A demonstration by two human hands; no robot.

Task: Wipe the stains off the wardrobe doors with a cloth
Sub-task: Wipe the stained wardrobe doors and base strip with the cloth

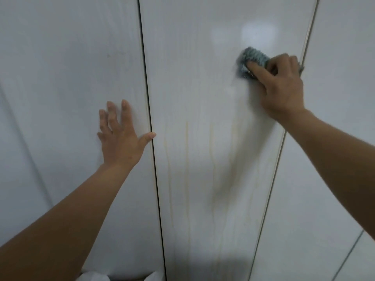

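While left hand (119, 142) lies flat, right hand (282, 88) presses fuzzy cloth (250, 59).

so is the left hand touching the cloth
Apart. The head view shows the left hand on the left door, the cloth gripped by the right hand.

Three doors in shot: left door (60, 88), middle door (192, 82), right door (341, 102). Two seams split them, a dark seam (149, 118) and a pale seam (284, 138). Two hands up, left hand (119, 142) and right hand (282, 90), and just one cloth (251, 56). I count four yellowish streaks (186, 159) on the middle door, possibly more, too faint to be sure. Two glares (257, 34) up top, and one blurred white thing (91, 277) at the bottom edge.
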